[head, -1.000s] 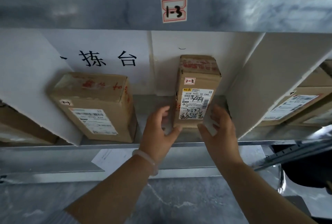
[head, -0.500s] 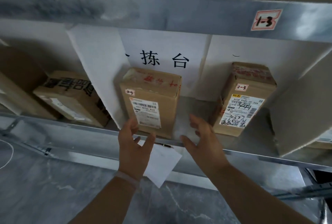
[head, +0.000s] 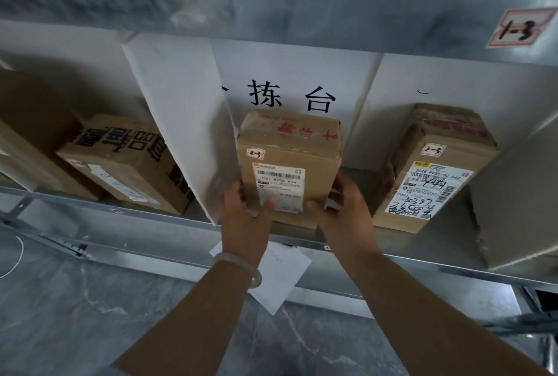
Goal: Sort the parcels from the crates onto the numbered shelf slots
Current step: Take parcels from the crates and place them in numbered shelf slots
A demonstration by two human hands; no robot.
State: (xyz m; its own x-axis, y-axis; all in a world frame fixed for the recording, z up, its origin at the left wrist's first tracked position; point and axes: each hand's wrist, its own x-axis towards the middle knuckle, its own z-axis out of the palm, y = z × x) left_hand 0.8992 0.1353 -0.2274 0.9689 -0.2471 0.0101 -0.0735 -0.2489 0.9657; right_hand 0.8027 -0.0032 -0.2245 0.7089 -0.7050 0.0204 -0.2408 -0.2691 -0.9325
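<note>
At far left on the metal shelf (head: 120, 211), a brown parcel with bold black print (head: 126, 161) lies tilted in its own slot, behind a white divider panel (head: 178, 122) that leans rightward. Left hand (head: 244, 218), wrist carrying a pale bangle (head: 241, 267), grips the lower left edge of the middle parcel (head: 290, 164): thumb across the front by the shipping label, fingers wrapped around the side next to the divider. Middle parcel stands upright at the front of the slot, small sticker reading "2-3" on its upper left corner, red marker writing on the top face. Right hand (head: 347, 218) clasps the parcel's lower right edge, thumb on the front face, fingers behind. Back wall shows a white sheet with printed characters (head: 293, 98). A loose white paper (head: 280, 276) hangs below the shelf lip, between the forearms. Right of the hands, in the same slot, a second parcel (head: 431, 170) also tagged "2-3" leans slightly, apart from the held one, label scrawled with handwriting. Upper shelf rail carries a "1-3" tag (head: 517, 28) at far right.
</note>
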